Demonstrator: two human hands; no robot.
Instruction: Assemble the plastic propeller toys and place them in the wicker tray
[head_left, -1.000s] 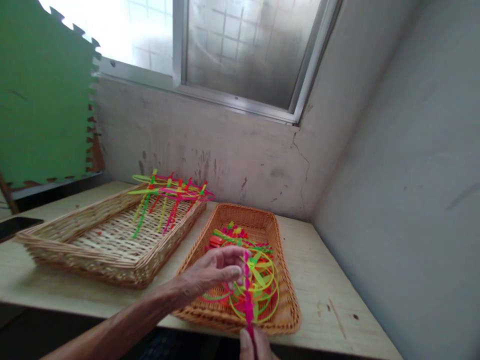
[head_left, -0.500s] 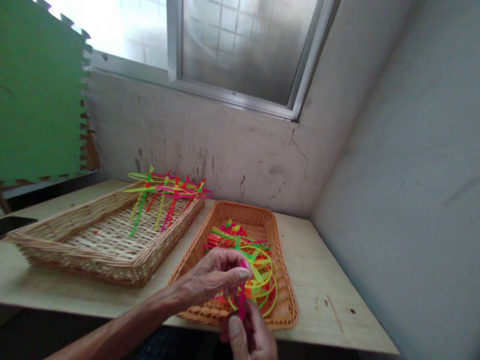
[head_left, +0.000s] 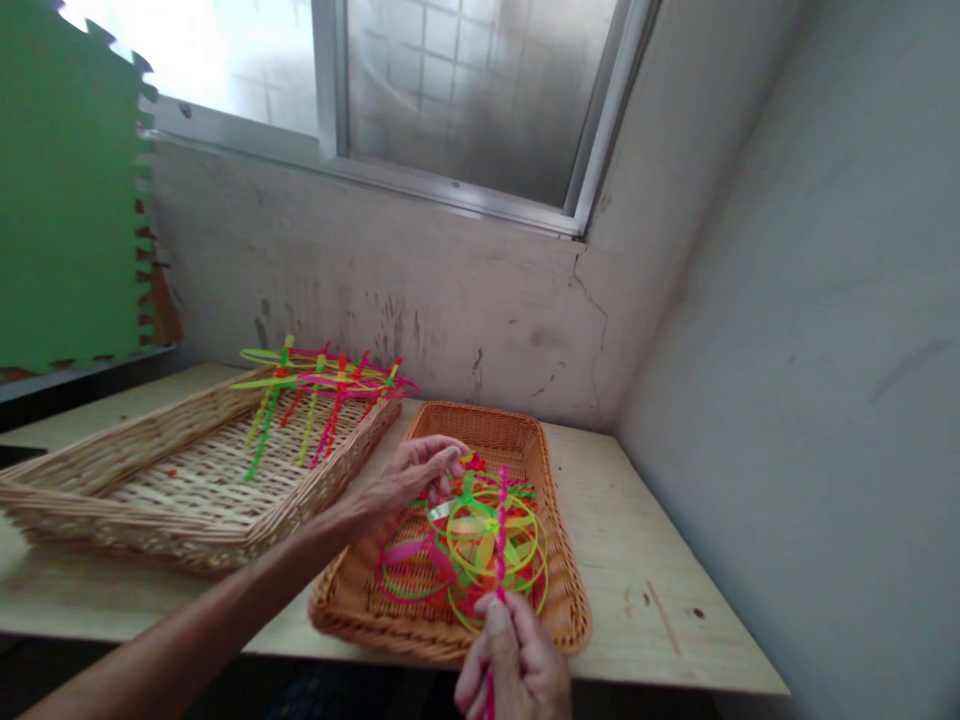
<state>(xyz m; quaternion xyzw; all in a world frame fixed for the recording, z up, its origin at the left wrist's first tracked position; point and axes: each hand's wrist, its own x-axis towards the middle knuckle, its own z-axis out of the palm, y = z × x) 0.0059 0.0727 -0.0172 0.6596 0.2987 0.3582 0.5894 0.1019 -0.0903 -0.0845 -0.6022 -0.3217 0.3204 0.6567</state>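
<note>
The right hand [head_left: 514, 660] is closed, with thumb and fingers pinching a pink zip tie [head_left: 500, 540] that rises upright from the grip through the bundle of looped zip ties [head_left: 469, 545]. The bundle is neon green, yellow and pink, with the ties formed into overlapping rings and the tails sticking out. It sits low over the orange wicker basket [head_left: 480, 418], and whether it touches the basket floor cannot be determined. The left hand [head_left: 409, 475] is at the bundle's upper edge, fingers loosely curled; any grasp cannot be confirmed. Further left, more neon zip ties [head_left: 322, 385] lie across the pale wicker basket [head_left: 322, 480]. Both baskets are on a wooden table [head_left: 645, 570] below a frosted window [head_left: 465, 100].
</note>
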